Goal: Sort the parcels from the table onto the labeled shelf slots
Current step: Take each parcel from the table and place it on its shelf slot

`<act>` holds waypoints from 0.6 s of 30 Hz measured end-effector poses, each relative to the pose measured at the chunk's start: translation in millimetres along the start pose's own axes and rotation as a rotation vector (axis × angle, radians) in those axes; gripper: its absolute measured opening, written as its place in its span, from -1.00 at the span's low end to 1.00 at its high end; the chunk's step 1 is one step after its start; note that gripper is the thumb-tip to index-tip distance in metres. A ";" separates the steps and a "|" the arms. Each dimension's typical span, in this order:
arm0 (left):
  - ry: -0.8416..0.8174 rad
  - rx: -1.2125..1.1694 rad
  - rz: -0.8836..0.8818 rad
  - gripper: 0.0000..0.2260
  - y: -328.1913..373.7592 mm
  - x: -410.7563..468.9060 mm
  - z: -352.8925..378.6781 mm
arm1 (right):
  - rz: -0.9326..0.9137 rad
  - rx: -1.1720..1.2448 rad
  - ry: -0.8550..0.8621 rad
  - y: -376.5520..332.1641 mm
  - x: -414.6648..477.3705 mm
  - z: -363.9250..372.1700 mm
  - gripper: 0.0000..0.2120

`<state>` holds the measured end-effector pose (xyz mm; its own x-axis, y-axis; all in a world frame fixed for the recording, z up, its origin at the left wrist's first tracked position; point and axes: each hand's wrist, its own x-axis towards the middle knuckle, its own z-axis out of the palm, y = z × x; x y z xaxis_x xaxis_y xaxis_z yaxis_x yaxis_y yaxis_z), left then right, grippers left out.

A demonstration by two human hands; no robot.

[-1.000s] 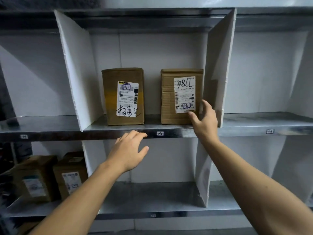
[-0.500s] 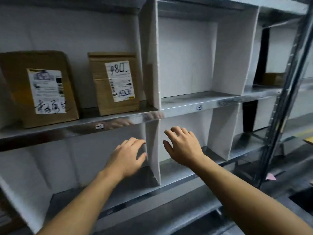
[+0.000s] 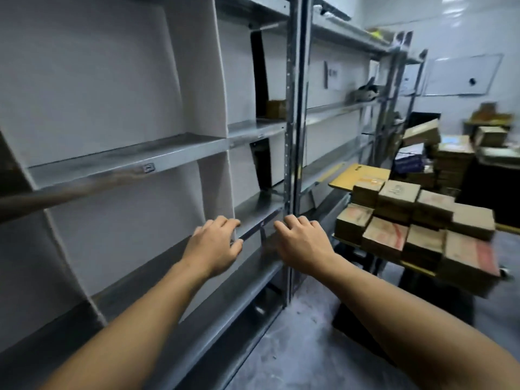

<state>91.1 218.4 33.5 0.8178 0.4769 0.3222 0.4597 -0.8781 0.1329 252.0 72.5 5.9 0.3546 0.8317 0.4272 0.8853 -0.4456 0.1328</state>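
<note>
Metal shelving (image 3: 126, 156) stands before the left hand (image 3: 215, 244) and right hand (image 3: 302, 243), both loosely curled, empty.

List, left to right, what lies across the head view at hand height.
White shelf divider → left hand → right hand → stacked parcels.

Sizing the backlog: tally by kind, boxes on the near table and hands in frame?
Brown cardboard boxes on the yellow-topped near table, top faces showing: 8
Bare hands (left hand, right hand), empty: 2
Total: 10
</note>
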 end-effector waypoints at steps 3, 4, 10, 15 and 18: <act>-0.028 -0.002 0.090 -0.59 60.8 36.9 29.7 | 0.074 -0.046 -0.024 72.6 -30.4 1.5 -0.64; -0.042 -0.008 0.118 -0.59 81.6 48.4 39.3 | 0.106 -0.062 -0.031 95.7 -41.3 2.4 -0.65; -0.091 -0.054 0.257 -0.59 198.9 99.5 93.0 | 0.317 -0.122 -0.143 214.7 -115.4 1.0 -0.64; -0.167 -0.089 0.370 -0.60 278.8 122.9 125.3 | 0.473 -0.097 -0.201 286.5 -167.6 4.3 -0.56; -0.181 -0.104 0.424 -0.59 314.2 139.2 141.3 | 0.547 -0.095 -0.204 314.1 -188.4 10.8 -0.60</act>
<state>398.3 14.4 -12.3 0.9774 0.0666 0.2008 0.0426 -0.9917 0.1215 466.5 -220.6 -42.5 0.8113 0.5151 0.2765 0.5297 -0.8478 0.0252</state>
